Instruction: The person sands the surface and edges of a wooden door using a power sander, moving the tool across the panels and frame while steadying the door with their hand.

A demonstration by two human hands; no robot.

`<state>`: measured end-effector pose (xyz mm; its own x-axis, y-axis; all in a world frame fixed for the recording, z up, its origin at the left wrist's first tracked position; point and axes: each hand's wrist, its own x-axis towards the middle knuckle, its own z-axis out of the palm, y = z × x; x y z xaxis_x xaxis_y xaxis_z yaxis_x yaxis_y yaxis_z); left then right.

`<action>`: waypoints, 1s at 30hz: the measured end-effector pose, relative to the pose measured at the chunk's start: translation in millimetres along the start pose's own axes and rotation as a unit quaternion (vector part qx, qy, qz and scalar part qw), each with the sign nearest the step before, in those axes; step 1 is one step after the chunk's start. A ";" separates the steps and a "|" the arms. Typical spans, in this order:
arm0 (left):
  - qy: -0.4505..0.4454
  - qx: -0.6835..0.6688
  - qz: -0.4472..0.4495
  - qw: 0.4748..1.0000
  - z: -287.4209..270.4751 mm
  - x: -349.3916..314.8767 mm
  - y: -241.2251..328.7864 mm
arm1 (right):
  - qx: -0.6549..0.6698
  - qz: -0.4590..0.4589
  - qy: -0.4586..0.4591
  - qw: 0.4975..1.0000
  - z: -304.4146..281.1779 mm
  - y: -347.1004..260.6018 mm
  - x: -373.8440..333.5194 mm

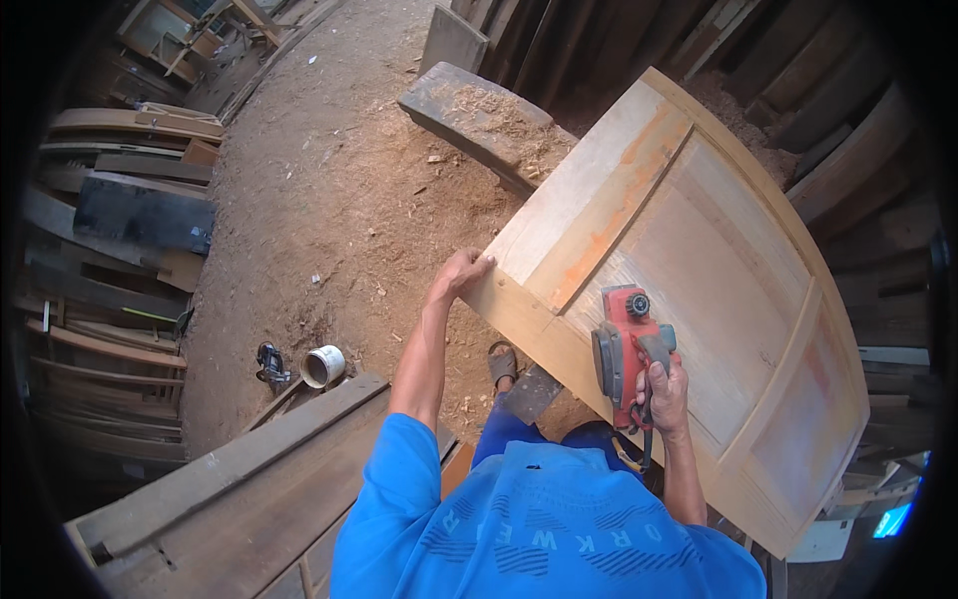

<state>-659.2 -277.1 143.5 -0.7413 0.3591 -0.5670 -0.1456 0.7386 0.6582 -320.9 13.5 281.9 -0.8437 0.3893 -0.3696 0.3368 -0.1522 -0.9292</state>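
Note:
A panelled wooden door lies in front of me, with pale bare wood and orange-brown patches along one rail. At its left corner, my left hand grips the edge, its thumb over the top and its other fingers mostly hidden. My right hand is closed around the rear handle of a red electric planer. The planer has a black front knob, and a dark cord hangs from its back end. It is over the door's near frame, tilted on its side; whether it touches the wood I cannot tell.
A thick wooden beam strewn with shavings extends beyond the door's left side. Boards lie at lower left, near a white bucket and a dark power tool. Stacked timber lines the left; planks lean at far right.

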 end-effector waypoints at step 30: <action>0.184 -0.579 -0.366 0.705 206.1 -198.3 -249.0 | -0.264 -0.047 -0.239 0.933 31.6 -3.0 35.5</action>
<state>-340.9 -414.6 -10.0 -0.2783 -0.2059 -0.9382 -0.8566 -0.3886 0.3394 -365.1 -1.0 271.5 -0.9274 -0.0903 -0.3631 0.3048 0.3808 -0.8730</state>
